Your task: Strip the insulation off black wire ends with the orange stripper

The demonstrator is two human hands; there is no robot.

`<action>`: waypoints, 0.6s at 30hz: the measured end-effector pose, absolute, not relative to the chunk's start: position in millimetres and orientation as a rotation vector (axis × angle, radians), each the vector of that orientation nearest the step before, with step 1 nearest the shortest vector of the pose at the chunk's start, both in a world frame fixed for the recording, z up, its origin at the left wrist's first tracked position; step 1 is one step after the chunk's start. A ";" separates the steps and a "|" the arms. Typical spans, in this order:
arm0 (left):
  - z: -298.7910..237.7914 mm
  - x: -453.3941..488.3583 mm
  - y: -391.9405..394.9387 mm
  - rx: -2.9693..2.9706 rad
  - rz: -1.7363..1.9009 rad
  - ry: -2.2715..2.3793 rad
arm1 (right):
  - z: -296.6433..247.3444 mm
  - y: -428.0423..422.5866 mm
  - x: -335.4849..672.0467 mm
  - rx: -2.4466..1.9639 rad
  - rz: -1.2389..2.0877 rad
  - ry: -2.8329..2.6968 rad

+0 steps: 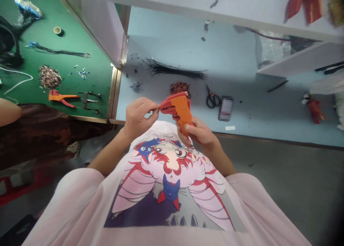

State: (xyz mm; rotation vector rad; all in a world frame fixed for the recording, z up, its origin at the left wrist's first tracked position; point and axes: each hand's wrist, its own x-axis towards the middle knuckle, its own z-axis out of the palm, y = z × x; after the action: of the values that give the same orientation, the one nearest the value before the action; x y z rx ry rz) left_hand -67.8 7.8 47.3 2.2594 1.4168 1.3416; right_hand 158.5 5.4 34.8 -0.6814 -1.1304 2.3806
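An orange and red wire stripper (pixel 180 108) is gripped by its handles in my right hand (pixel 197 131), its jaws pointing left. At the jaw end, my left hand (pixel 141 115) has thumb and forefinger pinched together, close to or touching the red tip. Whatever those fingers hold is too small to make out. Just behind the tool lies a pile of short copper-coloured scraps (pixel 179 87). A bundle of black wires (pixel 176 71) stretches across the bench beyond it. To its left sits a small heap of blue and silver pieces (pixel 136 86).
Black-handled scissors (pixel 212 99) and a phone-like device (pixel 226 108) lie right of the tool. A shelf (pixel 172 2) overhangs the blue bench (pixel 228 56). On the green bench at left are another wire stripper (pixel 63 97) and a scrap pile (pixel 49 76); a person's arm (pixel 9 112) shows there.
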 end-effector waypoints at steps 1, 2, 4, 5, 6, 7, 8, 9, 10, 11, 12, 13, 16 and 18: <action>47.4 -67.8 7.6 2.258 1.327 1.422 | 34.5 5.4 158.9 -0.688 2.386 -1.136; 47.5 -67.9 7.3 2.257 1.313 1.426 | 34.1 5.5 159.5 -0.691 2.390 -1.143; 47.6 -68.2 6.6 2.252 1.294 1.433 | 33.9 5.9 160.6 -0.691 2.397 -1.160; 47.6 -68.3 6.3 2.247 1.291 1.437 | 34.0 6.0 161.0 -0.689 2.397 -1.167; 47.5 -68.5 6.0 2.242 1.291 1.441 | 34.3 6.1 161.3 -0.691 2.394 -1.172; 47.4 -68.6 5.8 2.239 1.293 1.441 | 34.7 6.1 161.2 -0.696 2.391 -1.176; 47.3 -68.7 5.8 2.235 1.296 1.438 | 35.1 6.0 160.9 -0.702 2.387 -1.176; 47.1 -68.8 5.8 2.232 1.295 1.433 | 35.3 5.9 160.3 -0.709 2.385 -1.175; 47.0 -68.9 6.0 2.228 1.295 1.432 | 35.4 5.8 159.5 -0.713 2.382 -1.173; 46.9 -69.1 6.2 2.219 1.297 1.438 | 35.1 5.8 158.5 -0.711 2.378 -1.174; 46.7 -69.2 6.5 2.203 1.301 1.448 | 34.6 5.9 157.6 -0.704 2.371 -1.181; 46.7 -69.4 6.7 2.183 1.305 1.459 | 33.9 6.2 156.8 -0.690 2.363 -1.193; 47.1 -69.9 6.9 2.110 1.298 1.453 | 31.4 8.1 156.6 -0.634 2.365 -1.229; 47.7 -70.1 6.3 2.060 1.276 1.437 | 30.1 9.9 158.2 -0.610 2.389 -1.228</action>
State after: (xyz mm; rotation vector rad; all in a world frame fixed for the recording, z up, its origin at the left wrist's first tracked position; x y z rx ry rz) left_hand -70.1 6.3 47.7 2.0602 1.4368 1.2764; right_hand 158.2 9.9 30.1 -0.6102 -1.2281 2.3889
